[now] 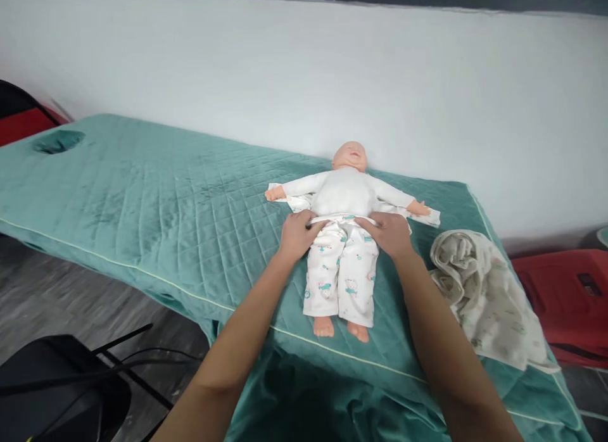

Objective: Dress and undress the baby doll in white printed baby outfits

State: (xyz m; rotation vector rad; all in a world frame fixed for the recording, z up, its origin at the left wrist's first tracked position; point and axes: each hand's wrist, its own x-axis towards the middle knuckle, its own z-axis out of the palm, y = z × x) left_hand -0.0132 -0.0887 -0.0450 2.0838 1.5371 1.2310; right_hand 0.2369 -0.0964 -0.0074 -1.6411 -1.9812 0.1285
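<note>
A baby doll (348,190) lies on its back on the green quilted bed cover (190,220), head toward the wall. White printed pants (327,277) are on its legs, with both bare feet showing below the cuffs. My left hand (300,232) grips the waistband at one side, thumb laid across the front. At the opposite side my right hand (390,232) holds the same waistband between thumb and fingers. Under the doll's outstretched arms a printed white shirt (430,215) is spread out. Some of my fingertips are hidden by the cloth.
A crumpled printed cloth (484,290) lies at the bed's right end, near a red chair (565,296). The white wall (294,68) runs along the bed's far side. A black object with cables (61,385) stands on the floor at lower left. The bed has a round hole (59,142) at far left.
</note>
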